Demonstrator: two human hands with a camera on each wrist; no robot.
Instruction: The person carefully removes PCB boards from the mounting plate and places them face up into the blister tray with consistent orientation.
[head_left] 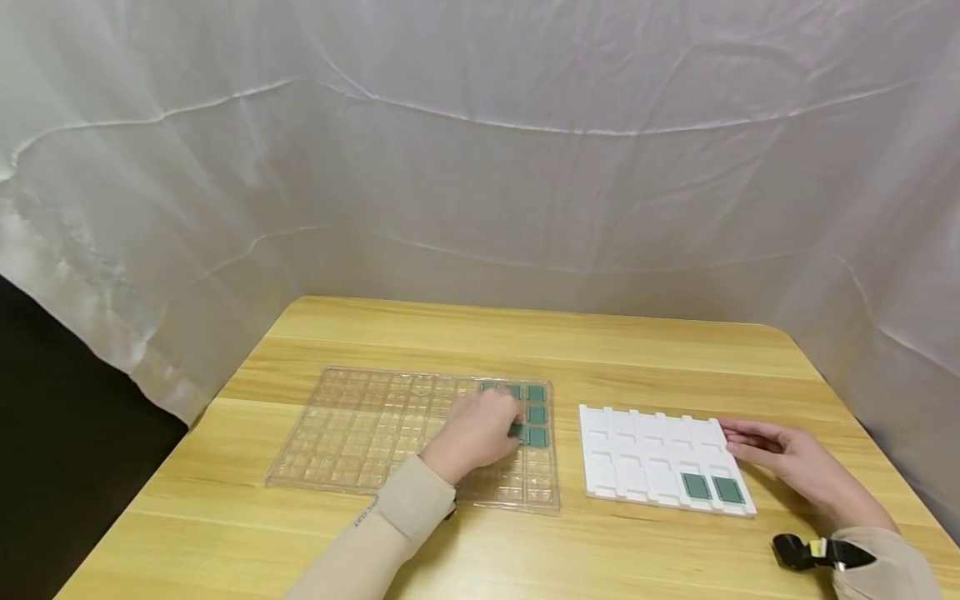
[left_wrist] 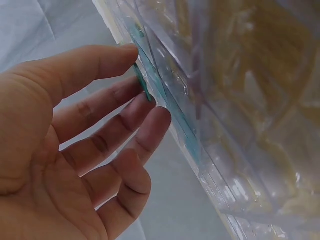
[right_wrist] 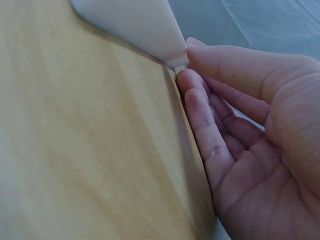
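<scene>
My left hand (head_left: pixel 476 429) reaches over the right part of a clear plastic tray (head_left: pixel 352 433) divided into small pockets. In the left wrist view, its thumb and fingers pinch a thin green chip (left_wrist: pixel 143 84) by the edges, close to the tray. Several more green chips (head_left: pixel 536 414) sit in pockets on the tray's right side, some partly hidden by the hand. My right hand (head_left: pixel 787 462) holds the right edge of a white tray (head_left: pixel 622 454) near its far corner, thumb and fingertips at that edge in the right wrist view. Two green chips (head_left: pixel 697 486) lie in its near right slots.
Both trays lie on a wooden table (head_left: pixel 510 342), with a strip of tabletop between them. Pale fabric (head_left: pixel 525 192) hangs around the back and sides. A black wrist strap (head_left: pixel 821 552) is on the right wrist.
</scene>
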